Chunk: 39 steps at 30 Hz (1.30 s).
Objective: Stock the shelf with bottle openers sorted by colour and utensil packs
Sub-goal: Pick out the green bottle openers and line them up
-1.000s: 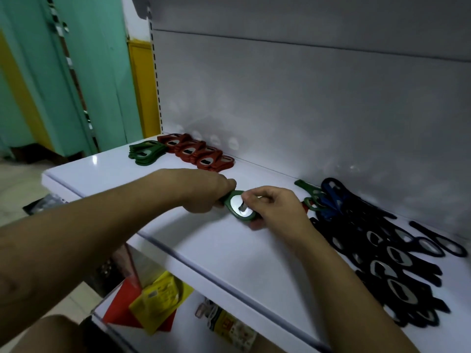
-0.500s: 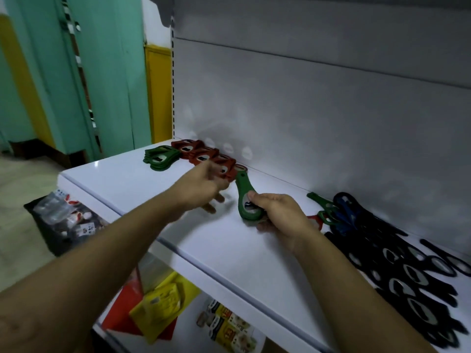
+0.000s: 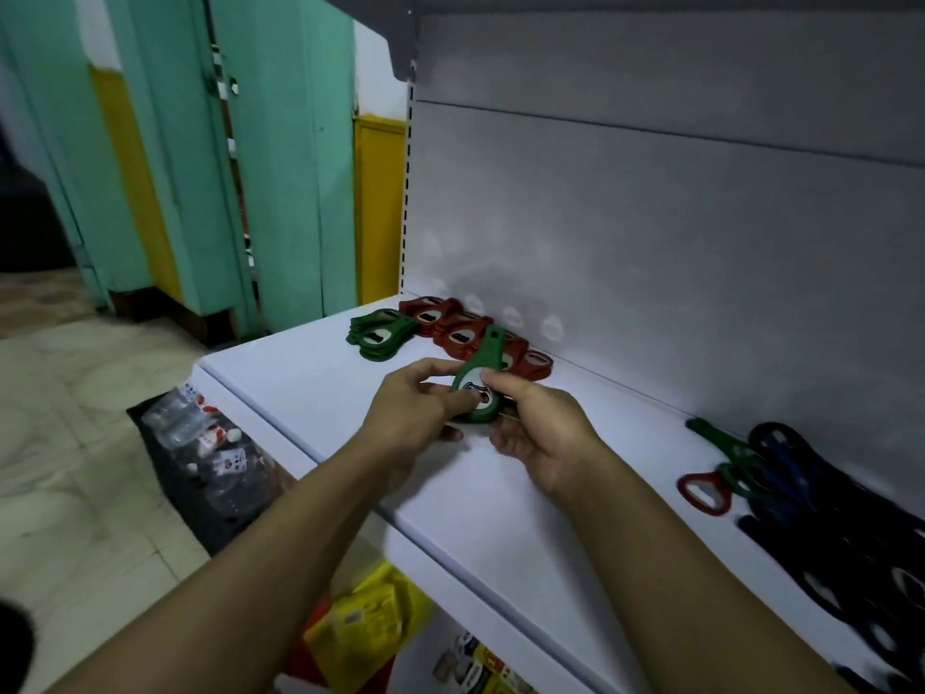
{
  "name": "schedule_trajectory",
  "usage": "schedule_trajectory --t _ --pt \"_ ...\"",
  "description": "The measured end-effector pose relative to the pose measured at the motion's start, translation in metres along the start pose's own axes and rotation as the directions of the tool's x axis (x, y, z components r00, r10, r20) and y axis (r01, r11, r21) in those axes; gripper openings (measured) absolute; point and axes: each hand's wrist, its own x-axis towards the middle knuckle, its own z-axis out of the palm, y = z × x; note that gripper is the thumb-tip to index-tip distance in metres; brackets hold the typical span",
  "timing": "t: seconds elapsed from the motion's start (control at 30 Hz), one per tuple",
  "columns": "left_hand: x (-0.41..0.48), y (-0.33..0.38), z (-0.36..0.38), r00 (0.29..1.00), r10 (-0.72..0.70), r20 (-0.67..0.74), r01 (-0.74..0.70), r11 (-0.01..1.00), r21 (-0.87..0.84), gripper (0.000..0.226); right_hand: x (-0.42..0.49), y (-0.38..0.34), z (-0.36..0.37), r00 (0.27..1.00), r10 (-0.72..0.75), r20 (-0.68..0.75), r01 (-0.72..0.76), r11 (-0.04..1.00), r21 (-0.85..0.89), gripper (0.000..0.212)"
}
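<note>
Head view, shelf stocking. A black bag of wrapped goods [image 3: 210, 458] is seen on the floor at 9 o'clock of the hands, and yellow packs [image 3: 370, 623] are visible under the shelf at 6 o'clock. On the white shelf [image 3: 500, 503], a stack of green bottle openers [image 3: 380, 338] is laid at 11 o'clock of the hands. A row of red bottle openers [image 3: 460, 333] is set against its 3 o'clock side, along the back panel. The left hand [image 3: 415, 418] is curled, with thumb and fingers pinched on the head of a single green opener [image 3: 478, 373]. The same head is pinched from 3 o'clock by the thumb and forefinger of the right hand [image 3: 543, 433]. The handle is pointed to 1 o'clock and overlaps the red row in this view; contact with the shelf cannot be told. At 3 to 4 o'clock, well apart from the hands, a lone red opener [image 3: 703, 493] is laid beside an unsorted heap of green, blue and black openers [image 3: 811, 503]
</note>
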Motion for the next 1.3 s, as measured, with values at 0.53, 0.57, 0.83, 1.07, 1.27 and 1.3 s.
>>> schedule_trajectory --t 0.53,0.57,0.83,1.07,1.27,1.3 --pt "0.070 -0.005 -0.084 0.990 -0.036 0.139 0.026 0.997 0.074 0.029 0.055 -0.006 0.068 0.993 -0.109 0.052 0.118 0.968 -0.219 0.024" --pt "0.073 -0.006 -0.085 0.986 -0.058 0.156 0.060 0.998 -0.012 0.032 0.057 -0.007 0.070 0.990 -0.124 0.070 0.137 0.963 -0.231 0.024" --pt "0.091 0.011 -0.104 0.954 -0.122 0.273 0.052 0.967 0.250 0.036 0.065 -0.009 0.064 0.936 -0.032 0.350 0.171 0.911 -0.374 0.008" --pt "0.094 0.004 -0.105 0.950 -0.012 0.311 -0.090 0.946 0.311 0.031 0.067 -0.004 0.065 0.960 -0.058 0.274 0.135 0.953 -0.271 0.016" --pt "0.089 -0.017 -0.077 0.991 -0.022 -0.135 -0.003 0.983 -0.181 0.026 0.062 0.015 0.091 0.983 -0.108 0.150 0.081 0.981 0.177 0.014" --pt "0.088 -0.020 -0.072 0.984 -0.016 -0.179 -0.021 0.979 -0.205 0.027 0.060 0.016 0.095 0.983 -0.125 0.138 0.095 0.974 0.206 0.014"
